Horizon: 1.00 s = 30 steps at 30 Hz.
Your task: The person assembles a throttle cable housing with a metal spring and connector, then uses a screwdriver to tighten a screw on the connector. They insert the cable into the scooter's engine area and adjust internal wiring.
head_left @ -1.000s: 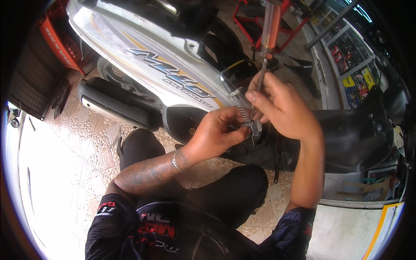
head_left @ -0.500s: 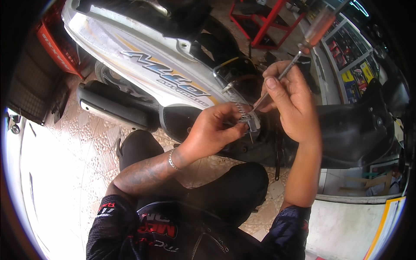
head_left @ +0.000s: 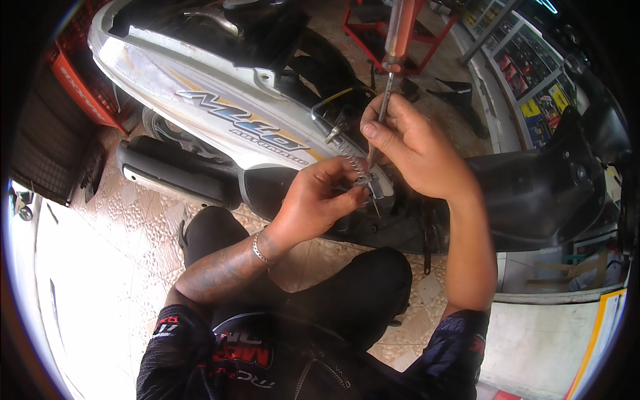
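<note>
Screwdriver (head_left: 395,60) in right hand (head_left: 413,147) grip, left hand (head_left: 320,200) pinching spring (head_left: 350,163) below

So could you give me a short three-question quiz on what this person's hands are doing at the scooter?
1. True or false: the right hand holds a screwdriver with an orange handle.
2. What does the left hand pinch? A) a coiled spring with a small metal part, B) a rag, C) a tyre.
3. Fill in: the left wrist wears a silver ____.

Key
1. True; its shaft points down toward the metal part.
2. A; the spring runs up toward the white scooter.
3. Bracelet.
</note>
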Each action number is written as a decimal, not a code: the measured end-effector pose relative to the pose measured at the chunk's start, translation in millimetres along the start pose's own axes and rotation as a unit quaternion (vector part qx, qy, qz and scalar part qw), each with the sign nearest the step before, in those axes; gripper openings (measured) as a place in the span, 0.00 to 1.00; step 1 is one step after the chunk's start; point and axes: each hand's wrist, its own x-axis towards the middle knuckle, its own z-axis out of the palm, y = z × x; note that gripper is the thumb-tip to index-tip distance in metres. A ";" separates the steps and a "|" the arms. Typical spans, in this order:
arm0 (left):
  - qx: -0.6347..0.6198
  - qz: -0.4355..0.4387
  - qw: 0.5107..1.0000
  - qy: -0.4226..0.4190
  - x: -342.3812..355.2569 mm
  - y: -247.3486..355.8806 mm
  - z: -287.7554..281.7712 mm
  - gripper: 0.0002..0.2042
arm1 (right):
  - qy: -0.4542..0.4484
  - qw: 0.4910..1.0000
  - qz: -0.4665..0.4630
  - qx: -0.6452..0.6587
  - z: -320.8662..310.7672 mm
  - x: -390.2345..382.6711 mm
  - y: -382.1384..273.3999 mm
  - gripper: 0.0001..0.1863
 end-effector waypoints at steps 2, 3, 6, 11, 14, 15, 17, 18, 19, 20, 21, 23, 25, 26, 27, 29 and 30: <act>0.024 0.007 0.999 -0.023 1.0 -1.2 -3.7 0.16 | -0.055 0.998 0.009 -0.013 -4.9 1.0 -1.3 0.07; 0.028 0.006 0.999 -0.024 0.9 -2.1 -4.4 0.16 | -0.082 0.996 0.026 -0.019 -7.2 1.5 -2.1 0.07; 0.030 0.003 0.999 -0.025 0.1 -4.3 -4.8 0.16 | -0.095 0.994 0.030 -0.044 -11.5 5.3 -2.8 0.07; 0.036 0.001 0.999 -0.026 -0.8 -5.3 -4.5 0.17 | -0.087 0.996 0.005 -0.032 -11.1 9.9 3.1 0.10; 0.054 -0.034 0.997 -0.034 -3.0 -4.9 -5.1 0.16 | -0.103 0.995 0.005 -0.002 -11.5 10.6 8.8 0.11; 0.049 -0.039 0.997 -0.032 -3.4 -5.0 -5.0 0.16 | -0.118 0.993 0.018 0.019 -12.2 10.6 10.4 0.11; 0.047 -0.042 0.997 -0.032 -4.0 -5.8 -4.6 0.16 | -0.118 0.993 0.010 -0.012 -13.6 11.4 13.5 0.10; 0.040 -0.042 0.998 -0.033 -3.9 -6.1 -4.6 0.16 | -0.119 0.993 0.010 -0.011 -13.8 11.8 14.7 0.10; 0.035 -0.038 0.998 -0.035 -3.9 -6.5 -4.7 0.16 | -0.116 0.993 0.017 -0.004 -13.3 11.7 15.7 0.09; 0.028 -0.028 0.998 -0.040 -3.9 -6.9 -4.7 0.16 | -0.113 0.993 0.026 0.014 -13.2 11.8 16.2 0.09; 0.029 -0.034 0.998 -0.037 -3.7 -7.5 -4.7 0.16 | -0.112 0.992 0.045 0.045 -13.0 11.9 16.6 0.09; 0.028 -0.025 0.999 -0.039 -2.8 -8.7 -4.5 0.16 | -0.115 0.991 0.037 0.048 -13.5 12.2 16.2 0.10; 0.048 -0.035 0.997 -0.041 -2.7 -9.6 -4.2 0.17 | -0.146 0.987 0.050 0.033 -15.0 12.5 14.4 0.09; 0.057 -0.037 0.997 -0.043 -2.9 -10.0 -3.7 0.17 | -0.173 0.983 0.063 0.010 -17.8 13.2 12.8 0.08; 0.046 -0.039 0.997 -0.042 -3.4 -10.5 -2.6 0.17 | -0.200 0.977 0.076 -0.014 -20.0 13.7 11.1 0.07; 0.021 -0.036 0.998 -0.045 -4.5 -11.8 -0.3 0.16 | -0.187 0.980 0.061 -0.030 -20.7 14.0 8.3 0.09; 0.029 -0.045 0.998 -0.044 -4.5 -12.0 -0.5 0.16 | -0.183 0.980 0.062 -0.037 -20.9 13.9 6.9 0.10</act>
